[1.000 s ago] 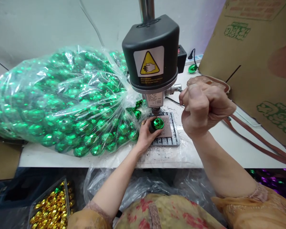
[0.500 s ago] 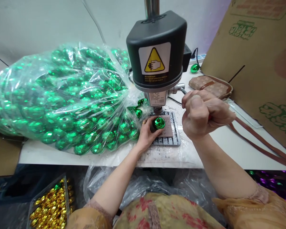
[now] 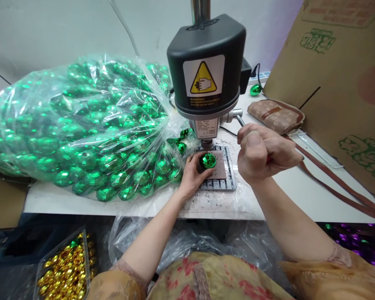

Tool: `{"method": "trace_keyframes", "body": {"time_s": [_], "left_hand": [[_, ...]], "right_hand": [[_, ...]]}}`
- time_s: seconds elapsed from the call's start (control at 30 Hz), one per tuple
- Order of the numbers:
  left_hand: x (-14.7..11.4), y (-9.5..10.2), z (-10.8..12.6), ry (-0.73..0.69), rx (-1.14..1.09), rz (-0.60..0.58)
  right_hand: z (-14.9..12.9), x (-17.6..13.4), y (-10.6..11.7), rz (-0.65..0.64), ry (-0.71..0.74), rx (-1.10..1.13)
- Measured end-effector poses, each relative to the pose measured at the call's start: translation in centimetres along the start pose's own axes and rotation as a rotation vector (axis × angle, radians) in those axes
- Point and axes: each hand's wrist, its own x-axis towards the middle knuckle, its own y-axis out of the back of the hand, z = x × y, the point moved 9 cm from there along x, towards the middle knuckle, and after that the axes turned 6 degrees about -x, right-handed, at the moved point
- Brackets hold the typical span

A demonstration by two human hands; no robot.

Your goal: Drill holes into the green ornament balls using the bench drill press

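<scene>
My left hand (image 3: pixel 193 173) grips a shiny green faceted ball (image 3: pixel 208 160), with a hole in its top, against a pinkish board. That board (image 3: pixel 220 168) lies on the grey slotted base plate (image 3: pixel 231 183) of a black drill press (image 3: pixel 206 66). Just above the ball sits the drill chuck (image 3: pixel 206 144); I cannot make out the bit. My right hand (image 3: pixel 262 154) is closed around the feed lever (image 3: pixel 240 120) at the press's right side, its grip end mostly hidden by the fingers.
A large clear bag (image 3: pixel 90 133) of green balls fills the left of the table. At right are a brown purse (image 3: pixel 273 116) and a cardboard box (image 3: pixel 337 83). A loose green ball (image 3: pixel 255 89) lies behind. Below left stands a bin of gold balls (image 3: pixel 64 266).
My right hand has shifted slightly left and down with the lever. My left hand and the green ball have stayed in place.
</scene>
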Motion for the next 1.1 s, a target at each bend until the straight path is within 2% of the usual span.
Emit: {"method": "trace_keyframes", "body": {"time_s": [0.1, 0.17, 0.27, 0.37, 0.43, 0.5, 0.57, 0.63, 0.67, 0.7, 0.73, 0.8, 0.83, 0.87, 0.93, 1.0, 1.03, 1.1], "left_hand": [[0.1, 0.0, -0.1, 0.008, -0.002, 0.01], [0.1, 0.1, -0.2, 0.027, -0.012, 0.028], [-0.4, 0.7, 0.2, 0.06, -0.022, 0.091], [-3.1, 2.2, 1.9, -0.009, 0.038, 0.207], [-6.2, 2.4, 4.0, -0.181, 0.083, 0.203], [-10.3, 1.3, 6.2, -0.426, 0.1, 0.044], [-15.0, -1.0, 7.4, -0.643, 0.199, -0.217], [-18.6, -3.1, 6.6, -0.701, 0.397, -0.449], [-19.6, -3.6, 6.0, -0.692, 0.473, -0.517], [-20.1, -3.7, 5.7, -0.684, 0.508, -0.54], [-20.0, -3.3, 5.8, -0.691, 0.505, -0.515], [-18.2, -1.6, 6.9, -0.757, 0.431, -0.362], [-16.5, -0.4, 7.4, -0.781, 0.399, -0.259], [-14.3, 0.8, 7.7, -0.779, 0.388, -0.164], [-8.2, 3.0, 6.8, -0.637, 0.421, -0.03], [-1.5, 4.3, 3.9, -0.338, 0.553, -0.042], [1.4, 4.5, 2.0, -0.183, 0.644, -0.101], [5.4, 5.0, 0.1, -0.078, 0.7, -0.144]], "right_hand": [[0.9, 1.5, -0.4, 0.061, -0.191, -0.119], [1.7, 2.8, -1.1, 0.056, -0.301, -0.17], [2.5, 4.6, -2.1, 0.036, -0.337, -0.119], [3.1, 5.3, -2.5, 0.024, -0.337, -0.061], [3.1, 5.3, -2.5, 0.017, -0.344, -0.071], [3.0, 5.1, -2.4, 0.018, -0.355, -0.076], [2.8, 5.0, -2.3, 0.018, -0.353, -0.072], [2.9, 5.0, -2.3, 0.006, -0.37, -0.093], [2.9, 4.9, -2.3, 0.001, -0.374, -0.108], [3.0, 4.9, -2.3, -0.008, -0.377, -0.123], [3.0, 4.9, -2.3, -0.014, -0.382, -0.137], [3.1, 4.9, -2.4, -0.023, -0.382, -0.141], [3.1, 4.9, -2.4, -0.021, -0.38, -0.139], [3.1, 4.9, -2.4, -0.018, -0.381, -0.137], [3.2, 4.9, -2.3, -0.013, -0.386, -0.135], [3.3, 4.7, -2.3, -0.014, -0.401, -0.134], [3.3, 4.7, -2.3, -0.012, -0.407, -0.133], [3.2, 4.7, -2.2, -0.001, -0.407, -0.121]]}}
